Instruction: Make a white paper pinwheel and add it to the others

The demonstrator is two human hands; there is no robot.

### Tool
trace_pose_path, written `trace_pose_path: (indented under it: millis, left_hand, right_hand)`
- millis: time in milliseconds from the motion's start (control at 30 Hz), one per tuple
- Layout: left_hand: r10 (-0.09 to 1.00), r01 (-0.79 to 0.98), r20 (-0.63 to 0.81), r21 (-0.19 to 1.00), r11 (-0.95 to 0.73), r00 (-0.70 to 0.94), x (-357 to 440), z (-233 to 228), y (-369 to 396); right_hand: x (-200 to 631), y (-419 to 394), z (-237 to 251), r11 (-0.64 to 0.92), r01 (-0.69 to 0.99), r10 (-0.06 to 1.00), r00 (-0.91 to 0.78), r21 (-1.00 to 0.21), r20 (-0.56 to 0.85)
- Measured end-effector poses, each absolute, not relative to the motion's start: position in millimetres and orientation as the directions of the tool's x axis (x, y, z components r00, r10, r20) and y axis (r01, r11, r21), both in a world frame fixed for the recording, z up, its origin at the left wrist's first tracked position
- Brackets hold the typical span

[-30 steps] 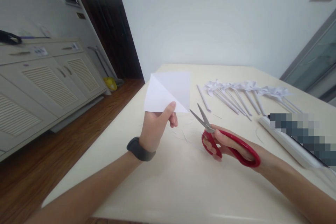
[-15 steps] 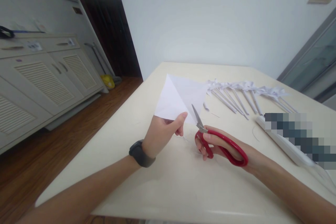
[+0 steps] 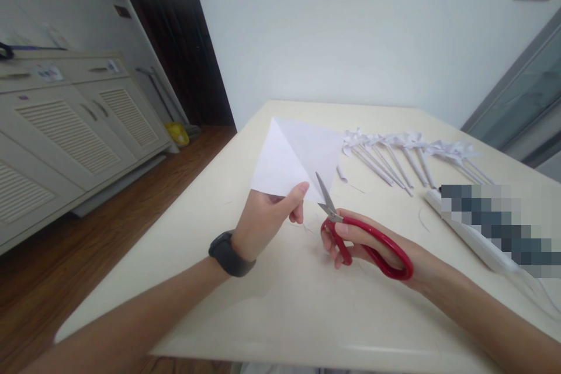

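A pale wall fills the top of the frame, a louvred cabinet (image 3: 65, 134) stands at the left edge above a wooden floor, and a cream desk (image 3: 280, 304) takes up the centre and lower right. Just left of centre, the left hand (image 3: 267, 219), with a dark wristband (image 3: 230, 254) on its wrist, is closed on the lower corner of a folded white paper (image 3: 298, 158), pinched between thumb and fingers and held up off the desk. Right of centre, the right hand (image 3: 359, 242) is closed through the red loops of the scissors (image 3: 350, 228), whose blades are parted a little and set at the paper's lower right edge. For a clean cut, the paper is best kept taut and pinched close to the blades, with the layers held flush so the fold does not slip. The cut is best fed deep into the blades rather than snipped at the tips, and the left thumb is best kept clear of the cutting line. In the upper right, a row of white paper pinwheels (image 3: 407, 155) lies on the desk, well apart from the hands.
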State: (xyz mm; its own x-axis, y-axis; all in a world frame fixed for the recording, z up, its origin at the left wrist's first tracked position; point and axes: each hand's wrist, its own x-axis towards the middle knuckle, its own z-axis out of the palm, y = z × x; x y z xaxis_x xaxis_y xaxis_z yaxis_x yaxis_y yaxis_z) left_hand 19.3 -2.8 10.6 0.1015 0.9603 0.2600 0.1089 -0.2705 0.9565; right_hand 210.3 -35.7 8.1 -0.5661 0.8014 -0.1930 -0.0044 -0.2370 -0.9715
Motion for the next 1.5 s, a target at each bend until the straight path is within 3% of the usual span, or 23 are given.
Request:
trace_pose_path:
  millis: [967,1300,1500]
  left_hand:
    - [0.954,0.101,0.273,0.953,-0.286,0.122,18.9,11.7,-0.6]
    - [0.955,0.018,0.26,0.964,-0.265,0.146,19.8,13.3,-1.8]
    - [0.945,0.095,0.253,0.956,-0.277,0.209,18.0,12.7,-3.8]
  right_hand:
    - [202.0,-38.8,22.6,-0.297,-0.057,0.816,-0.533,-0.953,-0.223]
    - [201.7,-39.3,22.6,-0.291,-0.065,0.823,-0.527,-0.955,-0.215]
    - [202.4,-38.9,15.6,-0.271,-0.076,0.833,-0.518,-0.959,-0.194]
